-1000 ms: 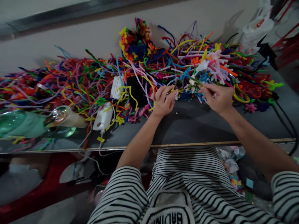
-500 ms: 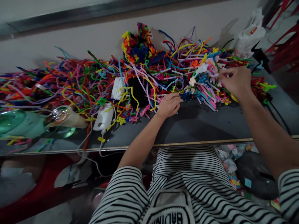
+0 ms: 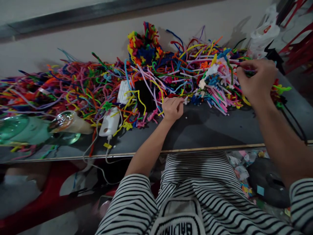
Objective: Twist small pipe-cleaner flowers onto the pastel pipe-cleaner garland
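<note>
A long heap of colourful fuzzy craft stems [image 3: 80,81] covers the back of the dark table. At the heap's front edge, my left hand [image 3: 172,108] has its thumb and fingers pinched together beside a small whitish piece; what lies between the fingertips is too small to make out. My right hand [image 3: 256,78] is raised over the right part of the heap, fingertips closed near a thin pinkish stem whose end is hidden. Left of it lies a bundle of pink, white and blue stems with small flower shapes [image 3: 221,78].
A white power bank [image 3: 110,122] with a cable, a black phone-like object [image 3: 143,98] and clear cups [image 3: 70,122] lie to the left. A white plastic bag [image 3: 262,36] stands at the back right. The table's front edge [image 3: 195,149] runs before me.
My right hand has moved right and slightly up, away from the flower bundle. My left hand has shifted a little left, its fingers drawn closer together.
</note>
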`<state>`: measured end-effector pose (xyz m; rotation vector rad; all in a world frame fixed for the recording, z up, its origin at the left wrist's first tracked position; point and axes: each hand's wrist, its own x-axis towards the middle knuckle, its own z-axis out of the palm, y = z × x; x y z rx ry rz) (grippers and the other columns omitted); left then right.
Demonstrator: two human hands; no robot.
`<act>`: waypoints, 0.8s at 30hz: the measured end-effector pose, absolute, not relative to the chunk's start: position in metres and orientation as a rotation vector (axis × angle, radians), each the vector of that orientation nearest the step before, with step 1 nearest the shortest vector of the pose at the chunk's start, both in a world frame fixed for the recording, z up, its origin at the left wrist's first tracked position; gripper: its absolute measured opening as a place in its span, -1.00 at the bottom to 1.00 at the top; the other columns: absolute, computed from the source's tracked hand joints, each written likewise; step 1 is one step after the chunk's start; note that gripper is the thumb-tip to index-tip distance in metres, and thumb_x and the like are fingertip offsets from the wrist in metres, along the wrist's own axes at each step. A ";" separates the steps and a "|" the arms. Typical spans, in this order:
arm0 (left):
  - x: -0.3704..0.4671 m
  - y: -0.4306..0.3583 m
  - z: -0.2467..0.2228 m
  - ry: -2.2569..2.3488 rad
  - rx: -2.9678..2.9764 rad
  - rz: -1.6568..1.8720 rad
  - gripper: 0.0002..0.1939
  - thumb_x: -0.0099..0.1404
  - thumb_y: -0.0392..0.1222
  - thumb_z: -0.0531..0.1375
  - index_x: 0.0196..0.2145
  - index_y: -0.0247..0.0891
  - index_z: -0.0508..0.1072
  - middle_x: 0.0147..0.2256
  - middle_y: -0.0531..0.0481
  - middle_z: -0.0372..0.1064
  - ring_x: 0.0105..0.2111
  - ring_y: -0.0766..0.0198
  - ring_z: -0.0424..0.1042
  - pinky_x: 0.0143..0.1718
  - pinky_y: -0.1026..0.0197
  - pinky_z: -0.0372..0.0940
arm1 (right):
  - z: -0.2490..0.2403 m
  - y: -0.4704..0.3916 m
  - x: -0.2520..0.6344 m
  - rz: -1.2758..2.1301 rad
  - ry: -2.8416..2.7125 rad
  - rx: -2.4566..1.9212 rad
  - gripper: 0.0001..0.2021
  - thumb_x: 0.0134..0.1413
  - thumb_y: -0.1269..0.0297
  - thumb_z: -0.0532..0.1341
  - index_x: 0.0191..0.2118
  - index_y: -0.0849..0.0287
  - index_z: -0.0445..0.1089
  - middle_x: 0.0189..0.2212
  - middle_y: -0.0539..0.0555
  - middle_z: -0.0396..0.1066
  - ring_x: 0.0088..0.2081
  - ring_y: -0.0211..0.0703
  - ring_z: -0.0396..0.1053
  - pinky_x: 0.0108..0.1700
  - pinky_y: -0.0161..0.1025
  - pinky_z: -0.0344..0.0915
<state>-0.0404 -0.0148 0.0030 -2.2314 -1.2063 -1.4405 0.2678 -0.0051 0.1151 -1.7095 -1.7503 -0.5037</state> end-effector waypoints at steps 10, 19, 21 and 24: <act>-0.039 -0.002 0.000 -1.565 -2.148 -1.367 -0.72 0.38 -0.36 0.01 -0.16 -0.17 0.49 -0.16 -0.10 0.52 -0.09 0.13 0.48 -0.03 0.04 0.37 | 0.028 -0.037 0.174 -0.061 -2.381 -1.366 -0.58 0.32 0.14 0.06 0.17 0.08 0.44 -0.32 0.15 0.57 -0.33 0.00 0.47 -0.25 -0.11 0.25; -0.046 0.009 -0.014 -1.661 -2.219 -1.102 -0.82 0.36 -0.08 0.19 -0.23 -0.20 0.52 -0.24 -0.19 0.51 -0.05 -0.04 0.40 0.04 -0.14 0.27 | 0.022 -0.012 0.172 0.049 -2.161 -1.578 -0.54 0.33 0.13 0.02 0.24 0.12 0.37 -0.37 0.16 0.54 -0.35 -0.02 0.44 -0.26 -0.15 0.19; -0.047 0.011 -0.015 -1.688 -2.221 -1.080 -0.79 0.38 -0.04 0.18 -0.22 -0.21 0.51 -0.25 -0.20 0.50 -0.06 -0.05 0.40 0.03 -0.13 0.27 | 0.020 -0.015 0.180 0.040 -2.068 -1.602 -0.60 0.32 0.15 0.03 0.09 0.13 0.48 -0.39 0.15 0.53 -0.33 -0.01 0.44 -0.24 -0.14 0.21; -0.047 0.012 -0.018 -1.661 -2.202 -1.128 -0.76 0.40 0.01 0.17 -0.23 -0.20 0.50 -0.28 -0.18 0.49 -0.06 -0.03 0.39 0.02 -0.10 0.28 | 0.017 -0.016 0.185 0.041 -2.018 -1.715 -0.68 0.26 0.14 0.12 -0.13 0.19 0.57 -0.46 0.19 0.48 -0.33 0.05 0.43 -0.24 -0.09 0.23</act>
